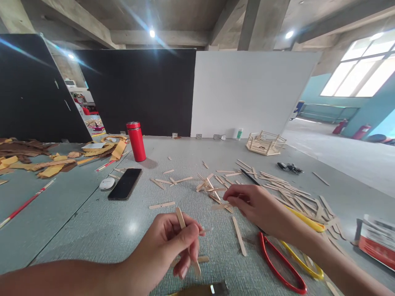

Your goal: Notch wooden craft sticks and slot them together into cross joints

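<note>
My left hand [175, 242] is closed around a wooden craft stick [181, 218], which stands tilted up out of the fingers. Something small and pale, too blurred to name, pokes out past the left fingertips. Beneath this hand another craft stick [203, 259] lies on the table. To the right, my right hand [247, 201] is bent with thumb and fingers together at the end of a blurred craft stick [219, 206], which it appears to pinch. Just beyond those fingertips lies a small heap of sticks [205, 184]. A single stick [239, 236] rests between the hands.
Red-and-yellow-handled tools [279, 267] and many loose sticks [293, 191] lie right. A hexagonal stick frame [266, 144], keys [290, 167] and red flask [136, 142] stand farther back. Left are a phone [125, 184], white case [107, 183] and brown scraps [52, 164].
</note>
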`<state>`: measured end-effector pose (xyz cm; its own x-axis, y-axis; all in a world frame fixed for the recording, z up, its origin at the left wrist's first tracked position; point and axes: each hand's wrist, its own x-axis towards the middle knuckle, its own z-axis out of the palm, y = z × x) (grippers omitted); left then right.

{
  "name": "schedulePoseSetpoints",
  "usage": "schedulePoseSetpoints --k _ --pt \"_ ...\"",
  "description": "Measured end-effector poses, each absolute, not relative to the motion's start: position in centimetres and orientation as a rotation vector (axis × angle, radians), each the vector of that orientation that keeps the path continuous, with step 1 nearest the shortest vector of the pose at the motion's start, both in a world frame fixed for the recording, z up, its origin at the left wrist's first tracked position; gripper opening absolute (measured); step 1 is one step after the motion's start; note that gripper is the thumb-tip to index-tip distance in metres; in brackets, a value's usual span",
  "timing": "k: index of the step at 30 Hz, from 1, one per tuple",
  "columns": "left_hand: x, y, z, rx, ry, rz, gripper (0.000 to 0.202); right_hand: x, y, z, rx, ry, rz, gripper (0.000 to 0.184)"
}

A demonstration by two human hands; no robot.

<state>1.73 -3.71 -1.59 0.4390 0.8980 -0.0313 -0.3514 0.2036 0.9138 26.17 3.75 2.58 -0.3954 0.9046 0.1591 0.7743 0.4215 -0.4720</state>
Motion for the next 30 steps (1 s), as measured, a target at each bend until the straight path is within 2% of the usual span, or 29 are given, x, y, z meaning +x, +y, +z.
schedulePoseSetpoints --k 5,9,15,22,30 --pt "1.6 -3.6 -0.9 1.021 0.718 0.958 0.042 28.3 8.1 -2.7 -1.678 -2.31 0.256 0.017" --pt "1.5 -3.7 -1.0 1.026 0.714 0.966 0.039 29.2 8.9 -3.9 -1.707 -2.303 0.164 0.024" --pt "1.3 -3.6 -1.4 1.029 0.689 0.965 0.035 28.6 9.3 -5.2 -1.629 -2.488 0.341 0.024" --pt "1.4 -3.4 -1.4 1.018 0.675 0.968 0.035 27.6 8.8 -6.5 -1.721 -2.424 0.457 0.024" --pt "1.3 -3.4 -1.5 1.023 0.686 0.956 0.036 27.4 8.1 -4.7 -1.58 -2.268 0.647 0.021"
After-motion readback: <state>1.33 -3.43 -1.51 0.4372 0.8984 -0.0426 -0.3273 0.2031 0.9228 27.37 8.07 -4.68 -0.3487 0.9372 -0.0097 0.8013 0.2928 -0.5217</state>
